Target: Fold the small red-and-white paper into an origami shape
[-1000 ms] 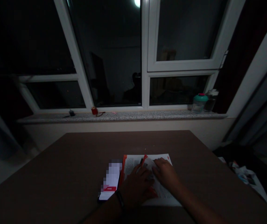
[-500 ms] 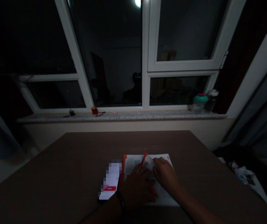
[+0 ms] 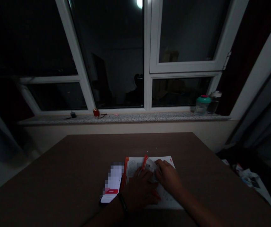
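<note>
A book [image 3: 166,197] with white printed pages and orange edges lies on the table. One page [image 3: 151,164] with an orange margin is lifted and curled between my hands. My left hand [image 3: 140,186], with a dark band at the wrist, lies over the left and middle of the book, fingers stretched out across the paper. On the right side, my right hand [image 3: 167,175] has its fingers bent and pinched at the curled page. Its fingertips are partly hidden. Left of the book, touching or nearly touching it, is a lit phone [image 3: 113,181], its screen partly blurred out.
The brown table [image 3: 78,160] reaches to the wall under a window. On the stone sill [image 3: 135,117] stand a small dark bottle [image 3: 73,114], a red can-like item [image 3: 96,112] and a jar with a green lid [image 3: 202,105]. Papers [image 3: 249,179] lie right of the table.
The lifted page's orange edge has shifted slightly left and shows wider, and the page bends more. Both hands stay in nearly the same place.
</note>
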Demonstrator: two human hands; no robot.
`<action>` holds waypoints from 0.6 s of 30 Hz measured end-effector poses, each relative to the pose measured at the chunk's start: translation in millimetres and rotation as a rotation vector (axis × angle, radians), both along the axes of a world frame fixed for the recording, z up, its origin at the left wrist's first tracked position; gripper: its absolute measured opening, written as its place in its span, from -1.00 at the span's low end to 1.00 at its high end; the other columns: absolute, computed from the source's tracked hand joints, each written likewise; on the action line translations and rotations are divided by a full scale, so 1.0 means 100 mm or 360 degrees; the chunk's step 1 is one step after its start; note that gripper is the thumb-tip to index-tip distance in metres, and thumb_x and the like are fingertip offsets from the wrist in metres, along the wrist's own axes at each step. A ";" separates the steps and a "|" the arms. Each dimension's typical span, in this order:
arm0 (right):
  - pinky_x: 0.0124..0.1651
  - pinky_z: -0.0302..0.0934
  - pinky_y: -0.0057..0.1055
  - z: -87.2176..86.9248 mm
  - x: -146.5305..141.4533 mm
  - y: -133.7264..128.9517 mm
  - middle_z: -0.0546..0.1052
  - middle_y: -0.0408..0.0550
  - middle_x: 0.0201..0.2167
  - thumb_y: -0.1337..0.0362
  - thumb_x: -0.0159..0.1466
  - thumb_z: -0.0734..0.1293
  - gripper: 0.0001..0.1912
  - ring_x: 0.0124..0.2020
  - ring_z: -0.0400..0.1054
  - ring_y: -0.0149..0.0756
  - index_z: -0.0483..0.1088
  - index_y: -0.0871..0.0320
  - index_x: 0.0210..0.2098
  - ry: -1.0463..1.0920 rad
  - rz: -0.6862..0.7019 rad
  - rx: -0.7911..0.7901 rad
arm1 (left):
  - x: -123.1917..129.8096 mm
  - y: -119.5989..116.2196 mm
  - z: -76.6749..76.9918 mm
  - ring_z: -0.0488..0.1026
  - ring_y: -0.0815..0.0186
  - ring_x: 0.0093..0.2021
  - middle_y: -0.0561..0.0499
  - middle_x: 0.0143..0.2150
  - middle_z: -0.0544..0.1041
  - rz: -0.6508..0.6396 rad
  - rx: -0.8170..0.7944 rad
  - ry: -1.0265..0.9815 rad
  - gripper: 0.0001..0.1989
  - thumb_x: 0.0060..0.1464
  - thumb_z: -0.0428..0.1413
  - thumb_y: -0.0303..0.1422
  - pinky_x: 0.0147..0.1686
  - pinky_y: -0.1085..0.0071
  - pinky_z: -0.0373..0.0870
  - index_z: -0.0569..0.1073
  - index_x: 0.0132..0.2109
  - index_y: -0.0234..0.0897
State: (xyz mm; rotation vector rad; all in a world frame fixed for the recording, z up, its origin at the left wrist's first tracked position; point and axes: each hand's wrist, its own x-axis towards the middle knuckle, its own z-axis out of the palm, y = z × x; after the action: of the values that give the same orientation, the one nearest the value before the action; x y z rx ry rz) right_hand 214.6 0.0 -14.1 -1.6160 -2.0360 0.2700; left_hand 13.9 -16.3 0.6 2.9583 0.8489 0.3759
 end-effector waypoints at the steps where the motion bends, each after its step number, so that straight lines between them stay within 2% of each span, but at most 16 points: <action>1: -0.16 0.18 -0.37 -0.01 0.02 -0.01 0.49 -0.03 -0.30 0.32 0.27 0.22 -0.79 -0.24 0.38 -0.20 0.35 0.14 -0.09 0.0115 0.0038 -0.0006 | -0.01 0.00 0.00 0.17 -0.02 0.25 -0.09 0.25 0.27 -0.0004 -0.0001 -0.0004 -0.50 0.20 0.09 0.08 0.26 -0.05 -0.04 0.42 0.16 -0.06; 4: -0.31 0.19 -0.42 -0.02 0.09 -0.06 0.43 -0.16 -0.46 0.26 0.32 0.18 -0.79 -0.42 0.34 -0.28 0.29 0.12 -0.06 0.0434 0.0219 -0.0053 | -0.03 0.01 0.01 0.20 0.01 0.24 -0.09 0.23 0.30 -0.0008 -0.0019 -0.0020 -0.51 0.20 0.09 0.06 0.27 -0.04 -0.06 0.43 0.14 -0.08; 8: -0.20 0.24 -0.41 -0.02 0.21 -0.12 0.46 -0.09 -0.34 0.24 0.38 0.13 -0.84 -0.31 0.36 -0.29 0.29 0.11 -0.16 0.0623 0.0483 0.0026 | -0.05 0.02 0.01 0.19 0.03 0.26 -0.10 0.24 0.30 -0.0024 -0.0059 -0.0045 -0.50 0.22 0.09 0.05 0.28 -0.04 -0.10 0.40 0.17 -0.10; 10: -0.15 0.25 -0.38 -0.01 0.26 -0.12 0.46 -0.05 -0.30 0.27 0.38 0.12 -0.83 -0.25 0.36 -0.27 0.32 0.12 -0.23 0.0564 0.0597 0.0068 | -0.06 0.02 0.01 0.17 0.03 0.27 -0.09 0.21 0.33 -0.0038 -0.0082 -0.0049 -0.51 0.22 0.11 0.03 0.29 -0.02 -0.12 0.38 0.17 -0.12; 14: 0.12 0.16 -0.17 0.04 0.31 -0.10 0.48 0.03 -0.13 0.38 0.31 0.16 -0.77 -0.04 0.33 -0.18 0.35 0.10 -0.09 0.0265 0.0792 0.0108 | -0.07 0.03 0.04 0.20 0.05 0.26 -0.11 0.19 0.37 -0.0068 -0.0107 -0.0037 -0.48 0.23 0.08 0.05 0.30 -0.01 -0.17 0.37 0.15 -0.19; 18: 0.17 0.12 -0.12 0.14 0.33 -0.11 0.46 0.04 -0.07 0.44 0.29 0.16 -0.65 0.00 0.30 -0.16 0.38 0.08 0.00 0.0097 0.0848 0.0092 | -0.09 0.04 0.08 0.12 0.03 0.31 -0.11 0.27 0.30 -0.0061 -0.0089 0.0032 -0.47 0.26 0.03 0.05 0.29 -0.03 -0.14 0.31 0.20 -0.17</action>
State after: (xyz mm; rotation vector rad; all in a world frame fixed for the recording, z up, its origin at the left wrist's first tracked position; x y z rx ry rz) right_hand 247.1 -11.2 -0.5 -0.9915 -2.3690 0.4360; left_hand 4.8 -12.2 8.5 2.9268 0.7900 0.3161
